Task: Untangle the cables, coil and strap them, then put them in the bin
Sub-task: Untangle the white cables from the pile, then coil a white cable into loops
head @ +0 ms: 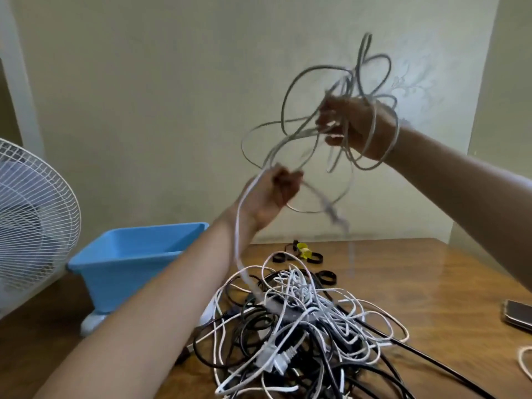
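Grey cable [373, 125] is up in the air, its loops draped round my right hand [349, 125], which clutches a bunch of strands. My left hand [276, 194] pinches one run lower down. It looks light, floppy and quick to snag, so I'd take hold near a free end. Pile [288, 312] sits on the table [403, 283], bin [138, 254] to the left.

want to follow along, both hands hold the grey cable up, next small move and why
Probably lift the left hand higher to free the tail: the grey cable loops loosely round the right hand, its end down in the pile.
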`<state>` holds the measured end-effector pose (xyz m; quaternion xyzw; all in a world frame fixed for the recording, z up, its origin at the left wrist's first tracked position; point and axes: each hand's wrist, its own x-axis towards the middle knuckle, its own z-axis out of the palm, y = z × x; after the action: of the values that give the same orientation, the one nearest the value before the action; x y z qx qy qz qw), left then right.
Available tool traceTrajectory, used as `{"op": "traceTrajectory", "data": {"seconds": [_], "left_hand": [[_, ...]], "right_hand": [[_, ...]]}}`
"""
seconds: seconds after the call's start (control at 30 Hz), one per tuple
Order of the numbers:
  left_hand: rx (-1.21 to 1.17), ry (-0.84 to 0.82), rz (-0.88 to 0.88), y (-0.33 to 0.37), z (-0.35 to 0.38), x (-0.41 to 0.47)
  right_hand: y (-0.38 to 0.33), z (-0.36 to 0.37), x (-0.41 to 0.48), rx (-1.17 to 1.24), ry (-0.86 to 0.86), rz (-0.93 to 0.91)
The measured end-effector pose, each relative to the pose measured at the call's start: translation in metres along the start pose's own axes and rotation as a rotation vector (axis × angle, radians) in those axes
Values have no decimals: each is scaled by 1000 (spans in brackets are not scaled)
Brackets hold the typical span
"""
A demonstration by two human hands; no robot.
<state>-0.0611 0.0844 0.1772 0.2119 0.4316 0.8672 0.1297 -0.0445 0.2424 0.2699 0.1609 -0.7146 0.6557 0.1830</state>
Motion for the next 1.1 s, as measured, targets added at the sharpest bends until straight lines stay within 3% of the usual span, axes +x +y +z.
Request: {"op": "traceTrajectory", "data": {"seconds": [0.07,0.17,0.23,0.33,0.4,0.47,0.53,0.67,0.77,0.87,0.97,1.03,1.1], "left_hand": [[-261,-92,-11,5,10,20],[-145,-100,-114,-45,23,41],[52,-127,-196,-91,16,48],[362,-116,-318,-142,-7,40],[797,-225,-354,-167,-22,30],[1280,-408,-336,-190,-39,26],[1573,-432,-366,-197,-49,22],[1801,-500,-345,-185,-65,20],[1753,-387,-357,-165,-76,14],[1212,-81,-335,-129,-79,16],[751,218,-229,-85,-82,20],[769,292,-247,-69,-87,21],[957,295,-379,-65,-89,17]], "right_hand": [[17,-29,-8,-145,60,79],[47,-69,-26,-333,104,208],[73,-89,-40,-413,116,336],[114,-112,-56,-349,91,554],[142,-123,-63,-349,42,625],[168,-128,-71,-535,57,642],[190,-127,-79,-585,55,631],[203,-126,-90,-421,-46,683],[197,-129,-91,-353,-276,720],[186,-136,-88,-337,-462,808],[173,-138,-87,-499,-617,860],[170,-140,-86,-637,-640,880],[168,-141,-85,-766,-665,895]]}}
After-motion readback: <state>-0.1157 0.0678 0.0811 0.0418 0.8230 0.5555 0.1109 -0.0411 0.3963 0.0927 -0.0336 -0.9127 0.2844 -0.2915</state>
